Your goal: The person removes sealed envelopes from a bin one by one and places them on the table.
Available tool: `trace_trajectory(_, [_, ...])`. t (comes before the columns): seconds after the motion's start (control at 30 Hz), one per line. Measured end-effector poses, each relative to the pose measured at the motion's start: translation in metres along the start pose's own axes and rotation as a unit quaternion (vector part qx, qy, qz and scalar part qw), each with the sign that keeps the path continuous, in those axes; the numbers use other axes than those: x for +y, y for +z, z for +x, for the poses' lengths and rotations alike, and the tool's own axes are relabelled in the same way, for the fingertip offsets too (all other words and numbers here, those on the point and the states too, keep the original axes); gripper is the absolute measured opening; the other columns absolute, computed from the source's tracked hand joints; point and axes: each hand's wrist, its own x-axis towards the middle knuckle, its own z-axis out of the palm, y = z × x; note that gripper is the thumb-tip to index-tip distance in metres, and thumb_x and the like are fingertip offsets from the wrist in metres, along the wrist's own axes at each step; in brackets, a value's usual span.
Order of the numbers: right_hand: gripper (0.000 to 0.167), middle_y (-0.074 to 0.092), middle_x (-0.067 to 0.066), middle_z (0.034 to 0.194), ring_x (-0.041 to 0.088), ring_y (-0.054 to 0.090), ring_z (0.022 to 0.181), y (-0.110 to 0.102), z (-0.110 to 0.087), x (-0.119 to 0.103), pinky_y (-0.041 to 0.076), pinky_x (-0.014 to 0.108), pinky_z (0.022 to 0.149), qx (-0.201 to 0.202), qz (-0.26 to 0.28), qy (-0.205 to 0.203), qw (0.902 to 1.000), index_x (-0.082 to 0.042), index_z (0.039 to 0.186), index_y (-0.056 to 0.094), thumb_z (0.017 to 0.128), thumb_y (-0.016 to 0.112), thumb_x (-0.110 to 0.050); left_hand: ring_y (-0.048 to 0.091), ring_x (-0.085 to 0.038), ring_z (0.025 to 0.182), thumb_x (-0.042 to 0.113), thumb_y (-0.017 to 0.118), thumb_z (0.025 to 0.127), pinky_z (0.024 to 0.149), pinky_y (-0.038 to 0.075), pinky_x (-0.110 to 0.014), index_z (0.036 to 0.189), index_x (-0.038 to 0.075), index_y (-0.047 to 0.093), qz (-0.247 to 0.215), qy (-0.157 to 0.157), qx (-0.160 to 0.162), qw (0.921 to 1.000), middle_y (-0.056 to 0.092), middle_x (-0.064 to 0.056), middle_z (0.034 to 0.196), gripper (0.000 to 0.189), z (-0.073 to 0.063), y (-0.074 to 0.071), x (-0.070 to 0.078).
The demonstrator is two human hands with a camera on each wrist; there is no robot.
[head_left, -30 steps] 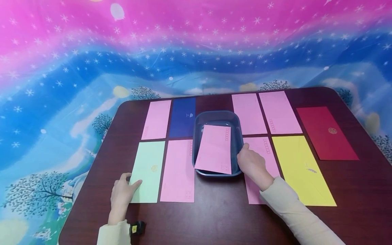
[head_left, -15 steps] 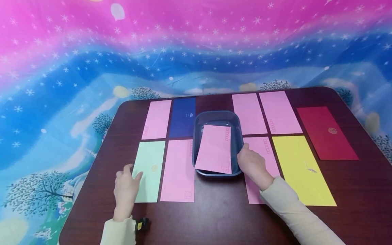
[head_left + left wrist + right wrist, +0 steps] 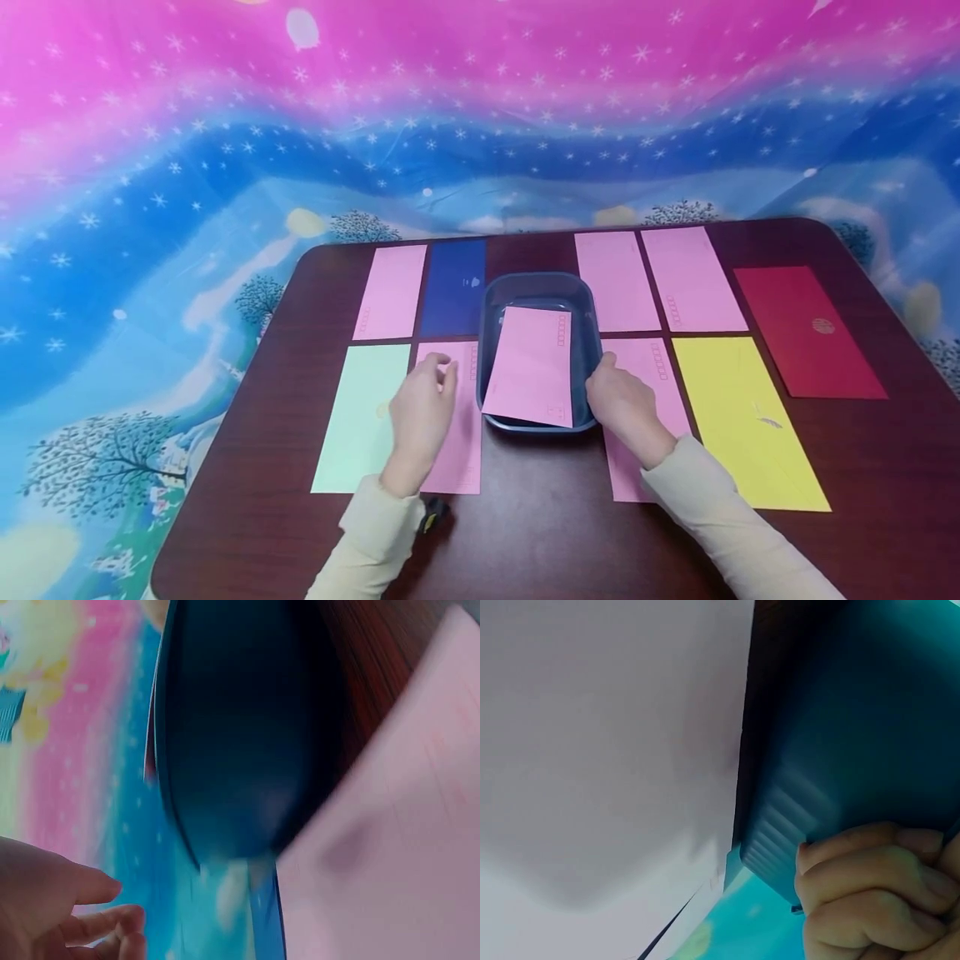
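A dark blue-grey plastic basin point(image 3: 538, 285) stands mid-table with a pink envelope point(image 3: 528, 367) lying tilted inside it. My right hand point(image 3: 626, 408) grips the basin's right rim; in the right wrist view its curled fingers point(image 3: 874, 881) press against the ribbed wall. Left of the basin, my left hand point(image 3: 422, 408) hovers with loosely bent fingers, holding nothing. Beneath it lie a mint green envelope point(image 3: 348, 425) and another pink envelope point(image 3: 463, 442), both partly covered by the hand. The left wrist view is blurred, with the left fingers apart from the basin's side point(image 3: 240, 735).
Behind on the left lie a pink envelope point(image 3: 390, 292) and a dark blue envelope point(image 3: 453, 287). Several more lie on the right, including a yellow envelope point(image 3: 750, 425) and a red envelope point(image 3: 810, 333). A printed cloth point(image 3: 480, 100) hangs behind the brown table point(image 3: 540, 533).
My left hand has lifted off the green envelope's left edge and moved right, toward the basin. The right hand keeps its hold on the rim. The head view has shifted slightly.
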Motion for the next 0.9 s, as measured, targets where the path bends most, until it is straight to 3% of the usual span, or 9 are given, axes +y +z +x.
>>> trace_trajectory(0.13, [0.049, 0.055, 0.015, 0.068, 0.026, 0.055, 0.059, 0.001, 0.0, 0.001, 0.039, 0.03, 0.049, 0.008, -0.003, -0.008, 0.9999, 0.014, 0.135, 0.028, 0.099, 0.037, -0.019, 0.062, -0.016, 0.06, 0.026, 0.058, 0.094, 0.049, 0.043, -0.028, 0.096, 0.013, 0.069, 0.001, 0.033, -0.005, 0.9994, 0.067, 0.0, 0.07, 0.017, 0.0, 0.014, 0.018])
trace_trajectory(0.33, [0.049, 0.054, 0.014, 0.066, 0.025, 0.054, 0.057, 0.002, 0.0, 0.002, 0.039, 0.029, 0.048, 0.014, -0.004, -0.012, 0.9998, 0.014, 0.135, 0.029, 0.1, 0.037, -0.019, 0.066, -0.02, 0.069, 0.032, 0.059, 0.093, 0.056, 0.05, -0.033, 0.095, 0.013, 0.07, 0.033, 0.049, -0.036, 0.9976, 0.066, -0.002, 0.074, 0.022, -0.001, 0.03, 0.029])
trace_trajectory(0.53, [0.049, 0.053, 0.013, 0.065, 0.025, 0.054, 0.056, 0.002, 0.0, 0.003, 0.038, 0.028, 0.048, 0.014, -0.002, -0.01, 0.9998, 0.014, 0.134, 0.03, 0.099, 0.038, -0.019, 0.067, -0.022, 0.07, 0.032, 0.064, 0.09, 0.056, 0.052, -0.035, 0.093, 0.011, 0.07, 0.077, 0.092, -0.011, 0.9927, 0.069, -0.004, 0.078, 0.022, -0.005, 0.032, 0.038])
trace_trajectory(0.73, [0.05, 0.053, 0.014, 0.065, 0.025, 0.054, 0.056, 0.002, 0.0, 0.002, 0.039, 0.028, 0.047, 0.016, -0.005, -0.01, 0.9998, 0.015, 0.135, 0.029, 0.1, 0.038, -0.019, 0.061, -0.022, 0.06, 0.04, 0.066, 0.087, 0.05, 0.049, -0.032, 0.08, 0.009, 0.065, 0.203, 0.148, 0.022, 0.9676, 0.065, -0.006, 0.07, 0.032, -0.011, 0.035, 0.048])
trace_trajectory(0.9, [0.052, 0.053, 0.014, 0.065, 0.025, 0.054, 0.056, 0.002, 0.0, 0.002, 0.038, 0.028, 0.048, 0.016, -0.001, -0.009, 0.9998, 0.015, 0.137, 0.026, 0.099, 0.038, -0.019, 0.059, -0.02, 0.057, 0.044, 0.068, 0.084, 0.048, 0.047, -0.029, 0.076, 0.009, 0.062, 0.259, 0.166, 0.047, 0.9502, 0.065, -0.005, 0.065, 0.036, -0.014, 0.041, 0.052])
